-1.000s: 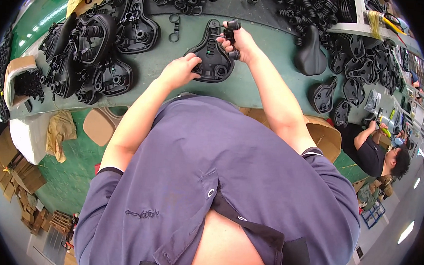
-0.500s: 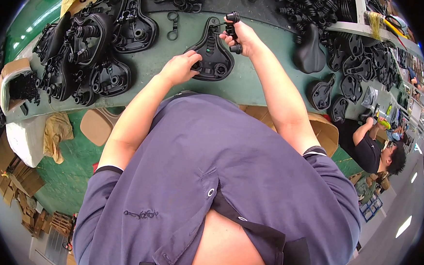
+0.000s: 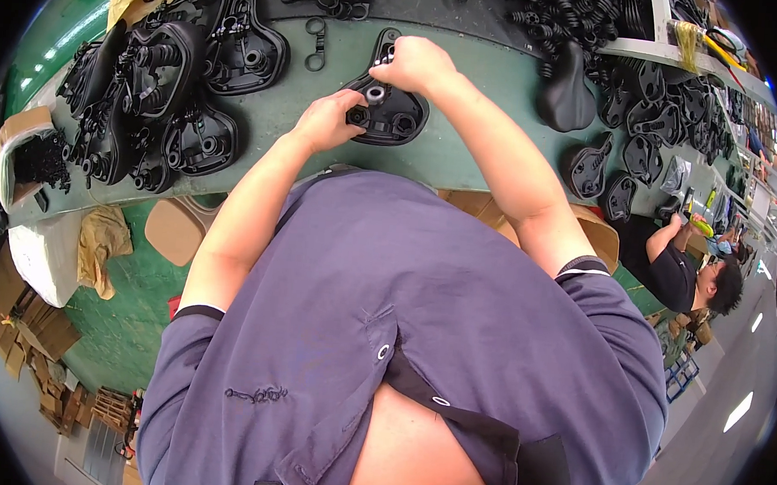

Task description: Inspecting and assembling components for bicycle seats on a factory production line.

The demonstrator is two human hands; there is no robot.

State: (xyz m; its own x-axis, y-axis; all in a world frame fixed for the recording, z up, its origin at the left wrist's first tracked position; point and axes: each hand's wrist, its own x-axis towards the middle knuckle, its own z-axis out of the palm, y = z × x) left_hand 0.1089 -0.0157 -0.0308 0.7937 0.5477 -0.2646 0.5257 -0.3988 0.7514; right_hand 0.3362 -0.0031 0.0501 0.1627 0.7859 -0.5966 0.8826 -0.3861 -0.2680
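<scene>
An upside-down black bicycle saddle (image 3: 394,129) lies on the green tabletop in front of me, its narrow nose pointing away and its underside facing up. My left hand (image 3: 329,120) grips the saddle's wide rear at the left edge, thumb and fingers closed on the rim. Over the middle of the saddle, my right hand (image 3: 414,66) holds a black saddle clamp (image 3: 375,94) with a round, ringed end facing me. The hand hides most of the clamp, so whether it touches the saddle's underside I cannot tell.
Several saddles (image 3: 164,55) are heaped at the left, beside a box of small black parts (image 3: 38,161). A double-ring bracket (image 3: 315,44) lies beyond my left hand. Springs (image 3: 571,22) pile up at the back right, near an upright saddle (image 3: 565,98). A co-worker (image 3: 672,260) sits far right.
My right hand has brought the clamp left and down from beside the saddle's nose to over its middle, turning it. The left hand stays at the saddle's left edge.
</scene>
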